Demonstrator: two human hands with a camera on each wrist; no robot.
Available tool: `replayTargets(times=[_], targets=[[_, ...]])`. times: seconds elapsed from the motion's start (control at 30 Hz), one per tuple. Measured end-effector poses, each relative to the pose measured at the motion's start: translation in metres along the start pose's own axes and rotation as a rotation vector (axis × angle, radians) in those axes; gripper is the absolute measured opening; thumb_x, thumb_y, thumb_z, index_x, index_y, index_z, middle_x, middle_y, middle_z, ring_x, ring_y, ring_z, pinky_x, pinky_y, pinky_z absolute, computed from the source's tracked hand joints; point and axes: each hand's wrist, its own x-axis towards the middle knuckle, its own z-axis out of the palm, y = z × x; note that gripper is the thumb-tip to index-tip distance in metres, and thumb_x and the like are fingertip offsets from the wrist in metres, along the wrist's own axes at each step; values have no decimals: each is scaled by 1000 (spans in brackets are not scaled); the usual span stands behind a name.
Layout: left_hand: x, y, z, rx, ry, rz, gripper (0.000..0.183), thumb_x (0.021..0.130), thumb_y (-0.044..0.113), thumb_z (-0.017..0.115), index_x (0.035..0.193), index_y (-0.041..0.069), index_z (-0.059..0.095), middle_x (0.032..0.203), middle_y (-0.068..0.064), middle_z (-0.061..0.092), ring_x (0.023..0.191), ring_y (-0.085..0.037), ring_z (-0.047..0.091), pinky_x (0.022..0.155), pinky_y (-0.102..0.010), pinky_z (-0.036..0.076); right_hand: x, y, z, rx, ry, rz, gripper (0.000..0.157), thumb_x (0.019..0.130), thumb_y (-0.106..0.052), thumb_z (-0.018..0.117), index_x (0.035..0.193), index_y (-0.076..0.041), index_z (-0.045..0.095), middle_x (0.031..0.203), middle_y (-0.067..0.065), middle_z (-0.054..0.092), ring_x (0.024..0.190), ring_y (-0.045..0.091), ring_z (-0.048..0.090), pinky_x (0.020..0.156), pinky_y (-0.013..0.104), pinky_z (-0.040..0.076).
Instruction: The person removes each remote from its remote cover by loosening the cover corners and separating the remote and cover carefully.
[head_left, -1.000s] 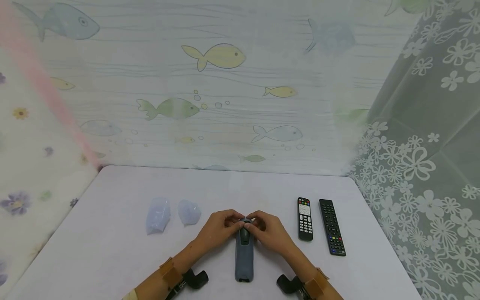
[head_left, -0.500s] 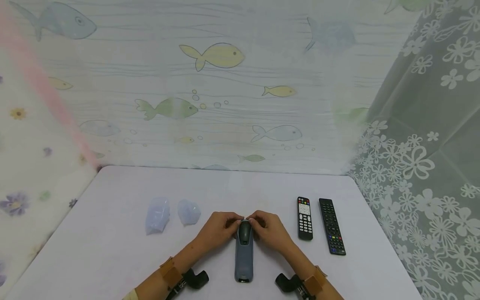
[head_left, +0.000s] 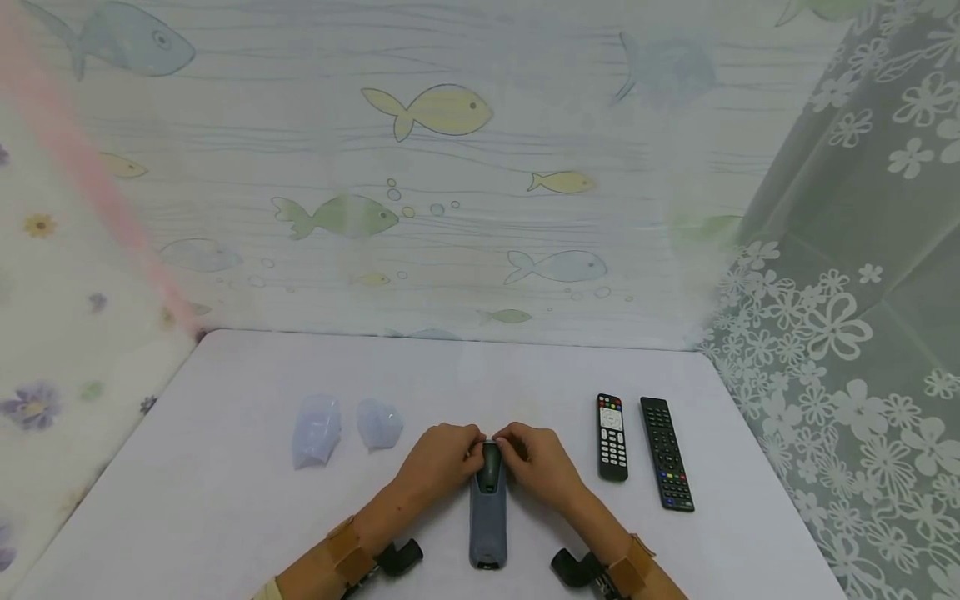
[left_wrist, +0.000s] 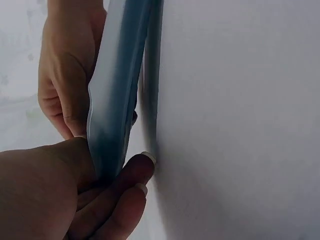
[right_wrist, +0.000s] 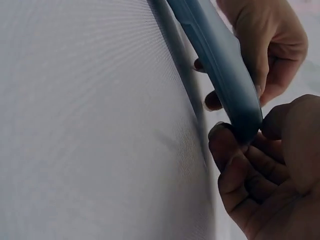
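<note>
A long blue-grey remote control [head_left: 488, 521], apparently in a sleeve, lies lengthwise in front of me, a dark oval area [head_left: 489, 469] near its far end. My left hand [head_left: 441, 457] pinches the far end from the left, thumb along the side. From the right, my right hand [head_left: 542, 460] pinches that same end. In the left wrist view the remote's translucent bluish edge [left_wrist: 116, 95] stands a little off the white surface, with fingertips curled beneath it. The right wrist view has the rounded end [right_wrist: 245, 117] between both hands' fingers. What the fingertips press is partly hidden.
Two crumpled translucent plastic pieces [head_left: 316, 432] lie left of the hands on the white table [head_left: 187, 500]. Right of them rest a black remote with white buttons [head_left: 612, 437] and a longer black remote [head_left: 667, 454]. A fish-patterned curtain [head_left: 450, 250] hangs behind.
Both thumbs have left the dark oval area and moved to the far end's edges. My left hand has turned slightly, its fingers more curled. The remote stays about where it was.
</note>
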Motion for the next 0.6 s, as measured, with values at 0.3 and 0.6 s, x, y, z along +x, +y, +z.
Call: replayTargets(times=[0.3,0.6], targets=[[-4,12,-12,172,131,134,3,94,5,75,95,2,73,80,-4,76,62,-4,65,54,-16,49,-2,-20,-11,40,-14,7,19,102,-16,73,121,-12,73,88,-8,73,70,4,65,63,25,57],[-6,17,-26,186,299,282,15,90,2,80,102,4,73,87,-3,77,65,-4,68,57,-16,54,-5,-38,-28,140,30,-40,33,92,-17,85,123,-18,71,100,-8,75,83,8,70,75,29,60]])
